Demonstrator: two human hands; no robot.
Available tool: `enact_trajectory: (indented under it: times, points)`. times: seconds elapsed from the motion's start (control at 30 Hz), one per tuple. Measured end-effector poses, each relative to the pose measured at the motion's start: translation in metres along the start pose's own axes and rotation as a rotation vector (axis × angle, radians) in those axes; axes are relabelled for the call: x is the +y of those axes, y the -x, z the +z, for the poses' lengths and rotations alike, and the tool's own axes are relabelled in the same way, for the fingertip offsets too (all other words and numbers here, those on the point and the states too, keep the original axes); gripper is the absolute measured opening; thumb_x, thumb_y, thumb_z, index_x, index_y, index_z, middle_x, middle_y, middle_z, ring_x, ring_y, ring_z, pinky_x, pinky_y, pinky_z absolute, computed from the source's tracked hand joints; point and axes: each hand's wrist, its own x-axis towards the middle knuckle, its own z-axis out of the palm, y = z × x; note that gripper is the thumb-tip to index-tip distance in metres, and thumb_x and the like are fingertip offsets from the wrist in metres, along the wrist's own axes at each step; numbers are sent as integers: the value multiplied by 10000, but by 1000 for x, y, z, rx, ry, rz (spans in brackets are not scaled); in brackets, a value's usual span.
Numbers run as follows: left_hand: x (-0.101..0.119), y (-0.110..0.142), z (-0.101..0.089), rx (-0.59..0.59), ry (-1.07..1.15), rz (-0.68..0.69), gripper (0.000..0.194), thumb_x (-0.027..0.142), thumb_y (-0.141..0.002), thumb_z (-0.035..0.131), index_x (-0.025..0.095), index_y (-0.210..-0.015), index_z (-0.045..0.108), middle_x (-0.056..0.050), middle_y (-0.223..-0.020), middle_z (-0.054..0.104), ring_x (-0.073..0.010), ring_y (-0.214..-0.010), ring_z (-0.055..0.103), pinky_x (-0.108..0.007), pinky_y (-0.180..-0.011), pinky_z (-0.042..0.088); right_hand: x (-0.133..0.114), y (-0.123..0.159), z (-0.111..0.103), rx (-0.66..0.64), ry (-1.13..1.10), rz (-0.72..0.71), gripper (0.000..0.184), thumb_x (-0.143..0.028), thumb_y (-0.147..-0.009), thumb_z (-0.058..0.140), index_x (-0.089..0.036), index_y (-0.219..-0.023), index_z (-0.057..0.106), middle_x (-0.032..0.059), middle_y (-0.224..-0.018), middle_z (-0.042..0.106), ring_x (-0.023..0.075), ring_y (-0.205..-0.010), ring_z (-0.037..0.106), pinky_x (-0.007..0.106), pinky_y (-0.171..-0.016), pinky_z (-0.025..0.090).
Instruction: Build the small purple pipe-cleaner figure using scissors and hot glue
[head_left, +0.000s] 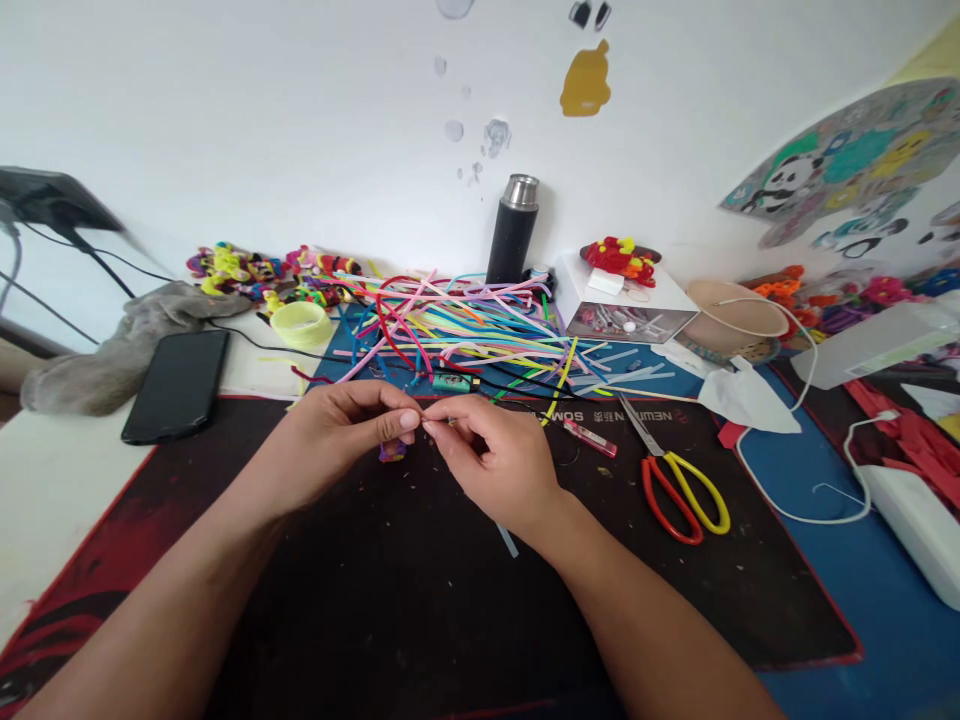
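Note:
Over the dark desk mat, my left hand (341,432) and my right hand (499,455) meet with thumbs and forefingers pinched together, fingertips touching. Whatever sits between the fingertips is too small to make out. Just under my left fingers shows a small purple fuzzy piece (392,452) with orange bits; I cannot tell if it is held or lies on the mat. Scissors (667,475) with one red and one yellow handle lie to the right of my right hand. A clear glue stick (508,540) pokes out below my right hand.
Behind the hands lies a heap of coloured pipe cleaners (465,325), with a black thermos (514,230) behind it. A phone (176,385) and a yellow tape roll (301,325) are left. A white drawer box (622,300), a red-labelled tube (591,438) and a white cable (787,515) are right.

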Motion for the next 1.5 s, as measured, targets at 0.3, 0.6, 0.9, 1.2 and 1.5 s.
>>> enact_trajectory:
  times: [0.3,0.6,0.9,1.2,1.5]
  points:
    - [1,-1,0,-59,82,-54,363,535,-764,1016,201,-827,887,-41,-731,757,-155,-664,624,-261,-633,533,1,1,-1,-37,67,-22,176,-320,-1144,661,-249,-1096,814,-28,-696,779,119,-535,638,248,-625,487]
    - [3,0,2,-51,183,-92,406,541,-727,1052,185,-839,892,-41,-729,751,-148,-666,603,-262,-617,504,0,1,-1,-13,3,-13,137,-303,-1127,698,-244,-1153,819,-21,-777,825,111,-555,665,244,-637,512]
    - [1,0,1,-70,197,-90,413,532,-731,1060,178,-866,896,-47,-748,770,-151,-688,628,-256,-629,518,-1,0,-2,-9,11,-21,124,-283,-1117,709,-234,-1154,817,-25,-750,804,117,-559,672,246,-636,520]
    - [2,0,3,-52,197,-90,412,539,-714,1071,185,-838,899,-39,-726,757,-137,-668,613,-248,-622,512,0,2,-2,-39,47,-18,158,-312,-1137,676,-249,-1178,814,-21,-779,819,114,-559,652,250,-652,511]
    - [-4,0,1,7,276,-93,404,502,-669,1103,179,-809,905,-49,-712,770,-141,-652,631,-254,-613,528,-2,0,-3,-18,-3,12,147,-299,-1125,697,-242,-1157,828,-9,-797,834,126,-587,693,258,-660,542]
